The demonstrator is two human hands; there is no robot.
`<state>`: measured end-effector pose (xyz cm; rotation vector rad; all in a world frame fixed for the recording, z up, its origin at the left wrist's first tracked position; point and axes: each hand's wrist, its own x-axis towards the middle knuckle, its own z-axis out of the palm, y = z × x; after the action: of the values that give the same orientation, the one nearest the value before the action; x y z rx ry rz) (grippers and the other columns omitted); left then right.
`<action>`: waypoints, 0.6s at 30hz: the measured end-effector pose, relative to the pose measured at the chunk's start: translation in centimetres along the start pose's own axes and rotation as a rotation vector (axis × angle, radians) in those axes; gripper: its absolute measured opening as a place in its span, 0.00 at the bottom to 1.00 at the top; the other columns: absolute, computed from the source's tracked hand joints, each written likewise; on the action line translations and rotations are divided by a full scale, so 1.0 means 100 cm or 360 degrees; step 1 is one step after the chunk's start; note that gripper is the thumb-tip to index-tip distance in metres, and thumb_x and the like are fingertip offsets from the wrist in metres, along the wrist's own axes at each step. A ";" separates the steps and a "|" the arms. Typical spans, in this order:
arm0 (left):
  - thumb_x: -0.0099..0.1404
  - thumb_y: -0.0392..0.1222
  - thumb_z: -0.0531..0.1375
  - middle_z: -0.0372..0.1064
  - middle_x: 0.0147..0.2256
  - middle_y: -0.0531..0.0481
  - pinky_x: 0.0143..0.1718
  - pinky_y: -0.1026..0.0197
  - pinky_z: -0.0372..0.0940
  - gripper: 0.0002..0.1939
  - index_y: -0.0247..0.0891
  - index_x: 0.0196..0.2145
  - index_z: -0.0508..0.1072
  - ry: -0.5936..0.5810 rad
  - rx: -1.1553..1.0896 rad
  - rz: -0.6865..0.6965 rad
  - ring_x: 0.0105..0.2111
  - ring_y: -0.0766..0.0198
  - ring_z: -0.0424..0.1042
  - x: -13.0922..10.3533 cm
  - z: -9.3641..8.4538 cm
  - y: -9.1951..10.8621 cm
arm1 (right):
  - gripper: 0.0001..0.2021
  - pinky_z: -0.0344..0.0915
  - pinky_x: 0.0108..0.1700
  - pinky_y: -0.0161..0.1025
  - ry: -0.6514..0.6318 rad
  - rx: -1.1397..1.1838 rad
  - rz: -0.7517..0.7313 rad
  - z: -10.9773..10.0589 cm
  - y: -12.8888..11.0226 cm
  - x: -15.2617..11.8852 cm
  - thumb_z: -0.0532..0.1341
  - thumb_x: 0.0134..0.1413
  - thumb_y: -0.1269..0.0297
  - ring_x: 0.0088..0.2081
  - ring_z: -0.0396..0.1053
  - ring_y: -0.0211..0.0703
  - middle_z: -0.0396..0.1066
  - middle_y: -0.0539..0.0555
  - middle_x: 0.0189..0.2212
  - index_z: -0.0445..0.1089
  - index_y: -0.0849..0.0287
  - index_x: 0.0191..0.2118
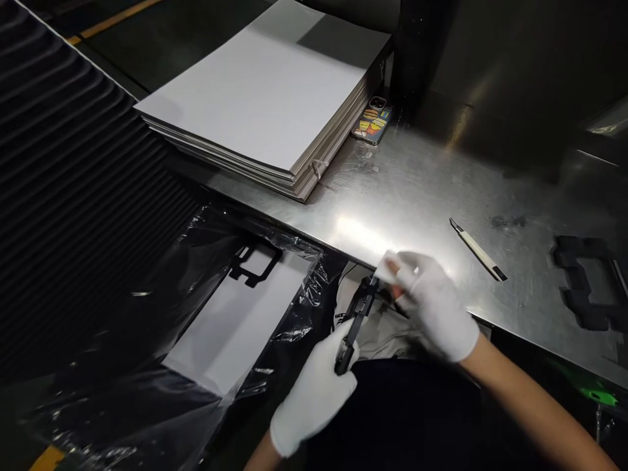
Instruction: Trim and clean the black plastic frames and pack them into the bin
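Observation:
My left hand (316,389), in a white glove, is closed around the lower end of a black plastic frame part (360,314), which is tilted and seen edge-on. At the part's upper end is my right hand (439,307), also gloved, with bare fingertips showing. Its fingers are pinched on a small white piece (385,267) that looks like cloth or paper; blur hides its exact kind. The white piece is close to the part's upper tip; I cannot tell whether they touch.
On the metal table (412,176) lie a craft knife (477,248), another black frame part (589,281), a phone (373,122) and a tall stack of white sheets (265,85). Left of me, a plastic-lined box (299,307) holds a white sheet (230,327) with a black frame (255,265) on it.

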<state>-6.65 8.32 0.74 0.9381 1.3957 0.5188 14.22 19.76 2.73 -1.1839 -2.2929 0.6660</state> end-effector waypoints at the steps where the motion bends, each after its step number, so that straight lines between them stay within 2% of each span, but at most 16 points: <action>1: 0.47 0.29 0.53 0.54 0.30 0.57 0.35 0.60 0.54 0.14 0.42 0.33 0.62 -0.0008 -0.0004 0.0002 0.31 0.65 0.54 0.000 0.000 0.000 | 0.19 0.83 0.46 0.52 0.0090 -0.0080 0.0097 -0.004 0.004 0.000 0.60 0.75 0.64 0.46 0.78 0.51 0.75 0.64 0.54 0.71 0.57 0.67; 3: 0.47 0.30 0.53 0.55 0.30 0.57 0.35 0.60 0.57 0.14 0.42 0.34 0.63 0.0012 -0.0024 -0.0007 0.31 0.65 0.56 0.002 0.000 -0.001 | 0.23 0.83 0.50 0.55 0.0110 -0.0061 0.0141 -0.009 0.004 -0.005 0.63 0.74 0.62 0.53 0.76 0.56 0.72 0.64 0.59 0.69 0.53 0.70; 5: 0.49 0.31 0.56 0.61 0.32 0.55 0.39 0.59 0.62 0.15 0.41 0.36 0.67 0.0036 -0.0090 0.0018 0.33 0.63 0.61 0.004 0.000 -0.003 | 0.25 0.82 0.52 0.52 -0.0096 0.0201 -0.0039 -0.007 -0.007 -0.016 0.65 0.72 0.62 0.56 0.76 0.54 0.72 0.61 0.59 0.68 0.49 0.71; 7: 0.51 0.34 0.61 0.70 0.38 0.51 0.47 0.56 0.68 0.17 0.40 0.41 0.72 0.0026 -0.0140 0.0092 0.40 0.58 0.70 0.006 0.001 -0.006 | 0.23 0.81 0.50 0.46 -0.0348 0.0473 -0.0294 0.003 -0.022 -0.028 0.65 0.71 0.65 0.52 0.77 0.49 0.75 0.58 0.56 0.68 0.49 0.68; 9: 0.52 0.35 0.64 0.74 0.43 0.47 0.56 0.50 0.69 0.21 0.39 0.46 0.75 0.0016 -0.0116 0.0151 0.47 0.52 0.73 0.007 0.003 -0.006 | 0.23 0.80 0.47 0.43 -0.0447 0.0544 -0.0425 0.016 -0.031 -0.035 0.63 0.69 0.68 0.45 0.77 0.45 0.77 0.57 0.50 0.66 0.52 0.67; 13: 0.56 0.29 0.58 0.75 0.39 0.49 0.58 0.48 0.70 0.27 0.41 0.54 0.76 0.0063 0.0028 0.0113 0.45 0.53 0.75 0.007 0.006 0.004 | 0.29 0.78 0.45 0.45 -0.0313 0.0243 -0.0355 0.027 -0.026 -0.039 0.61 0.69 0.71 0.41 0.75 0.47 0.77 0.59 0.47 0.60 0.56 0.72; 16: 0.56 0.27 0.58 0.76 0.40 0.49 0.59 0.47 0.71 0.33 0.41 0.58 0.76 0.0049 0.0027 0.0090 0.45 0.52 0.77 0.006 0.008 0.010 | 0.33 0.79 0.45 0.47 -0.0187 0.0190 -0.0353 0.018 -0.016 -0.042 0.62 0.69 0.69 0.44 0.76 0.51 0.76 0.61 0.50 0.54 0.55 0.76; 18: 0.54 0.26 0.59 0.77 0.42 0.48 0.60 0.45 0.71 0.36 0.41 0.61 0.75 0.0048 -0.0004 0.0077 0.48 0.51 0.77 0.006 0.010 0.009 | 0.33 0.79 0.46 0.48 -0.0151 0.0165 -0.0283 0.009 -0.015 -0.046 0.62 0.70 0.67 0.47 0.76 0.52 0.75 0.62 0.53 0.55 0.51 0.76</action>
<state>-5.40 9.03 1.01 0.9674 1.4021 0.5728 15.17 15.02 2.10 -0.9065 -2.3758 0.7780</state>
